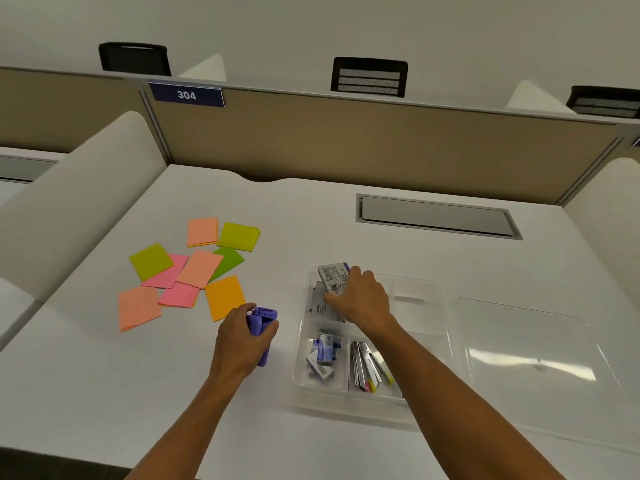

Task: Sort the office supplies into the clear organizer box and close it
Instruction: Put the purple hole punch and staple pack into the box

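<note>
The clear organizer box sits open on the white desk, its clear lid lying flat to its right. My right hand holds a small grey-and-blue packet tilted over the box's far left compartment, above another grey packet. The near compartments hold small blue-and-white boxes and several flat silver clips with coloured tips. My left hand grips a purple stapler on the desk left of the box. Several coloured sticky-note pads lie scattered at the left.
A grey cable-tray flap is set into the desk behind the box. A tan partition with a "304" sign bounds the far edge. White side dividers flank the desk.
</note>
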Motion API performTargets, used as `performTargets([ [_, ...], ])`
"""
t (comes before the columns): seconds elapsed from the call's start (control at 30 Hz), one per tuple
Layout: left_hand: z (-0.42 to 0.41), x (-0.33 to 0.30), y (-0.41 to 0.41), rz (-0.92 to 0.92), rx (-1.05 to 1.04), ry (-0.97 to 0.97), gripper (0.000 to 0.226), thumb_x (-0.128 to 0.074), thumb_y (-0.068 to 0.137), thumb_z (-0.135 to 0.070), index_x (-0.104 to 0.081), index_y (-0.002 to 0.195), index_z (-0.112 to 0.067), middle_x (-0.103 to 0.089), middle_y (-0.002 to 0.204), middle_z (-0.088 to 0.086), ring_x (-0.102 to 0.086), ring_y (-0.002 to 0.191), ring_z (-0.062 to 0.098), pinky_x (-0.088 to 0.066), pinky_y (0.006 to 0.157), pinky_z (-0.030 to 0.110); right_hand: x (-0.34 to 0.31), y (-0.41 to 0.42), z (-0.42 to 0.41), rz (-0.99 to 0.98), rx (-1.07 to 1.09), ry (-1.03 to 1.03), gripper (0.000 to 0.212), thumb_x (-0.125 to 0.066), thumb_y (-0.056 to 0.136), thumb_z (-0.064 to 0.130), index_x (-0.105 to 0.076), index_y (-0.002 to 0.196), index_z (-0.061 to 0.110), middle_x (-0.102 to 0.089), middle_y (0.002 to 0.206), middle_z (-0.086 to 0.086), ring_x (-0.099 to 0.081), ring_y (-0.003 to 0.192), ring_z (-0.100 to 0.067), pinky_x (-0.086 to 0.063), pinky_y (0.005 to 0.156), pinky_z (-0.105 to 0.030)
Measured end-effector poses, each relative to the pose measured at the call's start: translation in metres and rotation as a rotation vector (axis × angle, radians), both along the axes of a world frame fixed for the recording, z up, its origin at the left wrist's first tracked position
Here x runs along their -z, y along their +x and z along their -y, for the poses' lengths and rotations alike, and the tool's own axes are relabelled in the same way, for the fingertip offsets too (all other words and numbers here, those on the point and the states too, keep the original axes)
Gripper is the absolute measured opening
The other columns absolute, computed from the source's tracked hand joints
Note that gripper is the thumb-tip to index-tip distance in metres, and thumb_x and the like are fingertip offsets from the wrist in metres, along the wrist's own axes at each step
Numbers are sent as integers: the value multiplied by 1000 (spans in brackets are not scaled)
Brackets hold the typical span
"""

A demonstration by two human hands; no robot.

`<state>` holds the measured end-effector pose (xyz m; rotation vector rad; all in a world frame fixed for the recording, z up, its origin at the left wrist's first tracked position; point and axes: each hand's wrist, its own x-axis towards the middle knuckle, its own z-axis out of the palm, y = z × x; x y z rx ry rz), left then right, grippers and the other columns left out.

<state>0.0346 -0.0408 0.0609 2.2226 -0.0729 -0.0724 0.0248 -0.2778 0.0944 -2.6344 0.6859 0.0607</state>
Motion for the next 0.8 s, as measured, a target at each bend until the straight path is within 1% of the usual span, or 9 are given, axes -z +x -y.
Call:
performTargets([
  [0.07,-1,0,-1,-6,8,4,57,-78,78,-33,-53,125,-12,-60,117,4,-54,94,17,-47,76,27,0,0,-3,-17,-13,-31,75,-61,74,69,-46,122,14,-55,111,-9,-61,93,-27,-56,73,-38],
  [0.13,-2,-1,-2,-16,17,4,58,-77,78,-33,-53,126,-12,-60,117,5,-55,95,17,-49,77,28,0,0,-5,-24,-32,-82,77,-57,73,73,-46,123,15,-57,109,-8,-61,91,-26,-53,68,-35],
  [0.3,-5,-1,-5,-20,32,11,57,-77,78,-33,-54,125,-11,-60,115,4,-56,93,17,-48,75,27,2,1,-9,-34,-21,-167,76,-50,75,79,-50,118,17,-61,104,-5,-54,79,-20,-44,61,-31],
  [0.33,-6,-1,-6,-22,36,14,56,-77,78,-33,-54,125,-12,-60,114,4,-56,93,17,-48,75,26,3,2,-11,-44,-25,-168,77,-49,76,80,-50,119,16,-61,106,-5,-56,82,-20,-45,62,-32],
  [0.4,-8,0,-8,-28,40,14,56,-77,78,-34,-54,124,-12,-61,114,3,-56,92,17,-48,75,26,7,2,-14,-80,-51,-130,79,-45,80,80,-50,124,15,-60,113,-7,-61,95,-25,-51,71,-36],
  [0.47,-9,0,-9,-29,39,13,56,-77,78,-34,-54,124,-12,-61,114,3,-56,92,17,-48,75,26,12,1,-17,-132,-85,-92,76,-40,86,76,-50,130,14,-58,121,-10,-60,105,-29,-52,81,-41],
  [0.57,-9,-2,-9,-23,35,12,56,-77,78,-34,-54,125,-12,-61,115,4,-55,93,16,-48,76,26,16,-4,-18,-154,-126,-84,60,-38,95,62,-52,132,16,-55,127,-10,-59,110,-31,-51,87,-43],
  [0.67,-5,-5,-8,-10,40,14,58,-77,78,-34,-53,127,-11,-60,118,6,-55,95,17,-49,78,27,16,-11,-15,-120,-114,-40,44,-46,96,48,-55,128,20,-55,122,-6,-60,105,-28,-52,85,-41],
  [0.8,9,-12,-7,-32,46,-18,63,-78,78,-33,-50,130,-13,-58,124,6,-53,99,17,-52,80,31,15,-18,-13,-22,-80,26,36,-52,94,39,-56,125,21,-54,118,-3,-60,99,-24,-52,79,-36],
])
